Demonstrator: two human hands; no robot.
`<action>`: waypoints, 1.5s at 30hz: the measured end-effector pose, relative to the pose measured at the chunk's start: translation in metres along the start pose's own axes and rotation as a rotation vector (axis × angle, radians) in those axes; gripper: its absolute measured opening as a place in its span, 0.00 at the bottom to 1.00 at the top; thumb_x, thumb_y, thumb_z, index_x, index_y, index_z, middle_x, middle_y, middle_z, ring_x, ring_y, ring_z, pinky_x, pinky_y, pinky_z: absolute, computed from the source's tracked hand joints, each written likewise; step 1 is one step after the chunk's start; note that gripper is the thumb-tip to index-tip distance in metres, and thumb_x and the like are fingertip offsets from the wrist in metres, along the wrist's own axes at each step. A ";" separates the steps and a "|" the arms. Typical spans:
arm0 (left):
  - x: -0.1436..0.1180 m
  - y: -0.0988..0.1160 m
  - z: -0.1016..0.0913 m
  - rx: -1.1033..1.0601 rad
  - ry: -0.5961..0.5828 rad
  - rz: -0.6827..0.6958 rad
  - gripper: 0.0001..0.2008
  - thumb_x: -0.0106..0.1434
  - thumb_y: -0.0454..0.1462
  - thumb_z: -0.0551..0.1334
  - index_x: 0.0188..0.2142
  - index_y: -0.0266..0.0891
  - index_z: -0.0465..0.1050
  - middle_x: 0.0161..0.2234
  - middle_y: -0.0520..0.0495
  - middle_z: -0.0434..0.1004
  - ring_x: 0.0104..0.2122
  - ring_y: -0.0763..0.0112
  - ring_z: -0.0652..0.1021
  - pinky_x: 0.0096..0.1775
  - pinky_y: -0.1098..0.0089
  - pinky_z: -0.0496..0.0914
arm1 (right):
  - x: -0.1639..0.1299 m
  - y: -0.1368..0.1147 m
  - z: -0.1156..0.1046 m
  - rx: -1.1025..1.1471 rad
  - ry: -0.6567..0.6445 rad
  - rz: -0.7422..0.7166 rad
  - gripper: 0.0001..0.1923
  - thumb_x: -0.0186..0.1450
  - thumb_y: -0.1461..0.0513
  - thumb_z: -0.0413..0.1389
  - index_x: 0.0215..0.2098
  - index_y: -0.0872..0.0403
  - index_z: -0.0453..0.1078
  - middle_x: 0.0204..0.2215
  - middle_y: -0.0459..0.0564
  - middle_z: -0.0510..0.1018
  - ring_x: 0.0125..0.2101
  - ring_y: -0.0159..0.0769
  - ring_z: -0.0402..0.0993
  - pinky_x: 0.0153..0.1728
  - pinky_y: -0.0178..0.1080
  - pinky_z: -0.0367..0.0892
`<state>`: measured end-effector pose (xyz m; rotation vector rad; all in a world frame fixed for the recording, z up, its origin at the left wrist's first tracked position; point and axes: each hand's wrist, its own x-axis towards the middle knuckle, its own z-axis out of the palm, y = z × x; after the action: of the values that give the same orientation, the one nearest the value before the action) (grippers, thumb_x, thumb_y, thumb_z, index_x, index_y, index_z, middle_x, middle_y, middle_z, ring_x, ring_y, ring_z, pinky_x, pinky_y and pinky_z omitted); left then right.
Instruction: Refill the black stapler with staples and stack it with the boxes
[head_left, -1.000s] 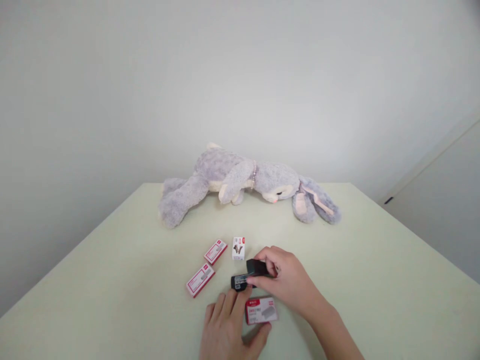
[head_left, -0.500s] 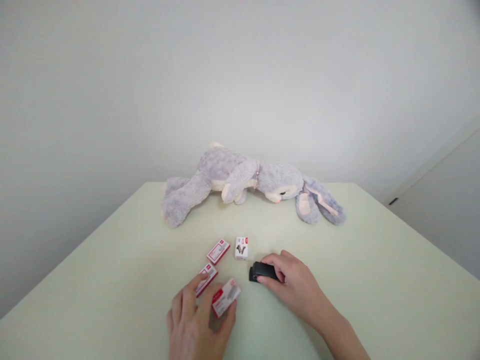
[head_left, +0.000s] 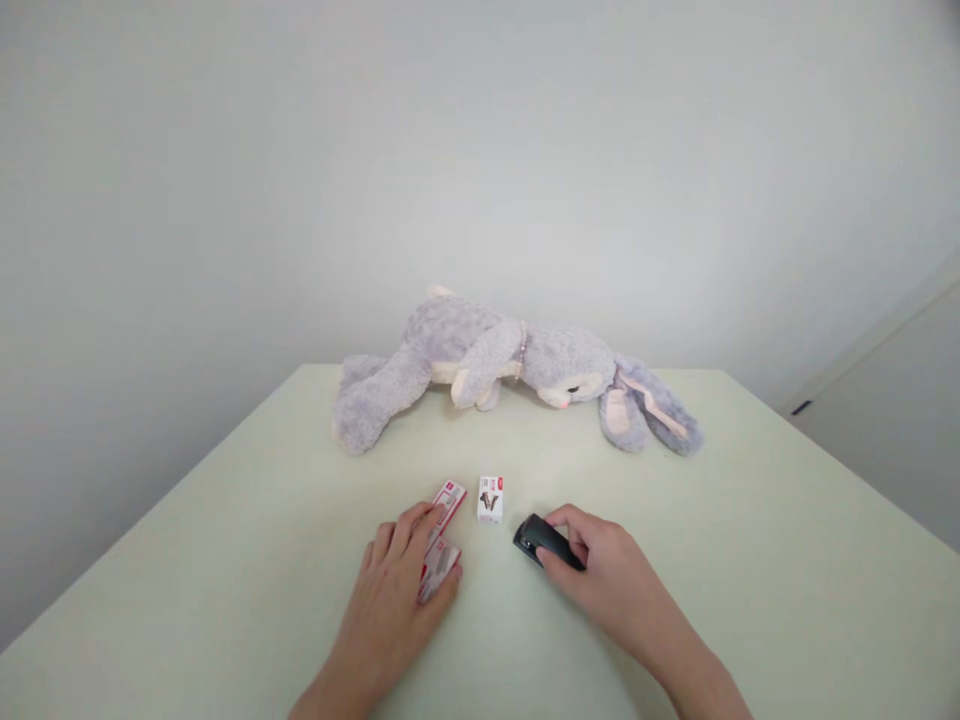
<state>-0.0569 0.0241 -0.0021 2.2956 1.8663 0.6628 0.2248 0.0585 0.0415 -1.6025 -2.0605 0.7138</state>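
Fingers of the right hand (head_left: 607, 570) close around a black stapler (head_left: 541, 538) on the table (head_left: 750, 560). Left hand (head_left: 401, 575) lies flat, gripping a red staple box (head_left: 439, 567) beside another staple box (head_left: 450, 497).

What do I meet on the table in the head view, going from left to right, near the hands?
left hand → red staple box → white box → black stapler → right hand

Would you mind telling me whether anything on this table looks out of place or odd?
Only the plush rabbit stands out: a soft toy lying on its side at the far edge, behind stationery. The black stapler and small boxes look undamaged; nothing is spilled.
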 end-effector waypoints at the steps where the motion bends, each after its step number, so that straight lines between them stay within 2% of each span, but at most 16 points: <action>1: -0.003 0.004 0.002 -0.004 0.018 -0.006 0.29 0.71 0.43 0.59 0.69 0.48 0.59 0.65 0.44 0.66 0.56 0.54 0.71 0.56 0.51 0.69 | 0.004 0.002 0.002 0.019 0.026 0.031 0.07 0.66 0.57 0.59 0.42 0.48 0.73 0.22 0.39 0.68 0.23 0.34 0.66 0.27 0.35 0.54; 4: -0.017 0.021 0.013 0.021 0.071 -0.062 0.27 0.71 0.44 0.59 0.68 0.48 0.61 0.65 0.43 0.66 0.57 0.53 0.71 0.54 0.52 0.70 | 0.028 0.007 0.011 0.071 0.142 0.085 0.09 0.66 0.54 0.58 0.41 0.49 0.71 0.20 0.37 0.67 0.21 0.33 0.64 0.25 0.35 0.53; 7: -0.028 0.040 0.023 0.070 0.126 -0.151 0.27 0.71 0.45 0.59 0.67 0.47 0.61 0.65 0.43 0.66 0.56 0.52 0.72 0.52 0.51 0.70 | 0.060 0.009 0.018 0.095 0.219 0.073 0.10 0.66 0.54 0.59 0.40 0.50 0.70 0.20 0.38 0.68 0.22 0.33 0.66 0.25 0.35 0.52; 10: -0.029 0.054 0.029 0.099 0.179 -0.202 0.26 0.71 0.46 0.59 0.66 0.44 0.62 0.64 0.41 0.68 0.56 0.51 0.72 0.52 0.50 0.70 | 0.088 0.005 0.021 0.116 0.196 0.031 0.09 0.64 0.55 0.60 0.39 0.51 0.70 0.21 0.39 0.70 0.23 0.33 0.68 0.25 0.34 0.52; 13: -0.024 0.059 0.033 0.094 0.218 -0.206 0.26 0.72 0.46 0.59 0.66 0.42 0.61 0.64 0.39 0.68 0.59 0.50 0.71 0.55 0.48 0.69 | 0.097 -0.004 0.022 0.144 0.138 -0.016 0.09 0.63 0.56 0.62 0.38 0.51 0.71 0.21 0.38 0.71 0.23 0.32 0.68 0.26 0.33 0.53; 17: -0.017 0.058 0.037 0.041 0.240 -0.124 0.30 0.73 0.45 0.58 0.70 0.40 0.55 0.68 0.38 0.63 0.67 0.50 0.64 0.62 0.45 0.65 | 0.080 -0.016 0.027 0.182 0.085 -0.044 0.09 0.63 0.56 0.62 0.37 0.51 0.69 0.20 0.37 0.71 0.21 0.30 0.67 0.24 0.32 0.53; 21: -0.013 0.056 0.037 0.014 0.205 -0.065 0.31 0.75 0.42 0.55 0.73 0.42 0.48 0.71 0.40 0.58 0.69 0.54 0.62 0.64 0.47 0.64 | 0.052 -0.019 0.032 0.292 0.072 -0.024 0.10 0.65 0.56 0.61 0.39 0.51 0.67 0.20 0.36 0.67 0.20 0.30 0.64 0.23 0.32 0.53; 24: -0.011 0.056 0.034 0.053 0.174 -0.056 0.31 0.75 0.39 0.54 0.74 0.47 0.47 0.72 0.44 0.57 0.67 0.55 0.64 0.64 0.48 0.66 | 0.029 -0.014 0.037 0.428 0.056 0.046 0.13 0.68 0.51 0.58 0.43 0.51 0.68 0.22 0.37 0.66 0.21 0.31 0.66 0.22 0.33 0.58; 26: -0.011 0.056 0.033 0.083 0.161 -0.036 0.31 0.75 0.38 0.54 0.74 0.50 0.48 0.72 0.46 0.57 0.67 0.55 0.65 0.63 0.49 0.67 | 0.014 -0.012 0.044 0.567 -0.002 0.111 0.17 0.71 0.48 0.55 0.47 0.52 0.68 0.24 0.39 0.67 0.22 0.33 0.70 0.20 0.33 0.63; 29: -0.012 0.057 0.033 0.091 0.153 -0.025 0.32 0.75 0.36 0.52 0.75 0.49 0.47 0.73 0.45 0.56 0.68 0.54 0.64 0.63 0.49 0.67 | -0.008 -0.013 0.058 0.747 -0.095 0.165 0.21 0.72 0.44 0.53 0.49 0.52 0.66 0.27 0.40 0.69 0.22 0.33 0.73 0.20 0.35 0.70; 33: -0.022 0.055 0.035 0.078 0.162 -0.025 0.32 0.75 0.36 0.50 0.75 0.48 0.43 0.73 0.43 0.54 0.68 0.54 0.64 0.62 0.48 0.69 | -0.024 -0.028 0.071 0.824 -0.118 0.161 0.21 0.73 0.44 0.52 0.48 0.52 0.65 0.28 0.41 0.70 0.22 0.32 0.73 0.24 0.35 0.73; 36: -0.033 0.043 0.033 0.057 0.188 -0.030 0.33 0.75 0.36 0.51 0.75 0.50 0.42 0.73 0.42 0.55 0.68 0.52 0.64 0.61 0.47 0.70 | -0.025 -0.045 0.078 0.808 -0.128 0.140 0.19 0.74 0.45 0.51 0.49 0.51 0.66 0.30 0.43 0.73 0.22 0.32 0.73 0.24 0.35 0.71; 38: -0.039 0.026 0.027 0.043 0.194 -0.048 0.33 0.75 0.36 0.50 0.75 0.51 0.41 0.73 0.42 0.55 0.69 0.52 0.63 0.61 0.46 0.70 | -0.020 -0.057 0.087 0.766 -0.139 0.115 0.18 0.74 0.46 0.51 0.51 0.50 0.66 0.33 0.46 0.75 0.24 0.34 0.75 0.24 0.36 0.71; 42: -0.044 -0.028 0.013 0.059 0.184 -0.061 0.32 0.76 0.37 0.48 0.75 0.51 0.40 0.73 0.42 0.55 0.70 0.53 0.60 0.65 0.43 0.65 | 0.000 -0.087 0.113 0.607 -0.129 0.022 0.15 0.74 0.50 0.52 0.52 0.49 0.68 0.37 0.50 0.78 0.31 0.40 0.79 0.31 0.39 0.74; 45: -0.044 -0.074 0.006 0.084 0.173 -0.093 0.30 0.76 0.39 0.47 0.75 0.49 0.44 0.72 0.41 0.56 0.70 0.52 0.60 0.65 0.43 0.63 | 0.020 -0.112 0.135 0.506 -0.115 -0.041 0.14 0.74 0.54 0.52 0.54 0.51 0.68 0.40 0.53 0.80 0.38 0.45 0.80 0.39 0.43 0.75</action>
<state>-0.1282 0.0010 -0.0454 2.2490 2.1011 0.8078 0.0524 0.0380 0.0088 -1.2508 -1.7849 1.2203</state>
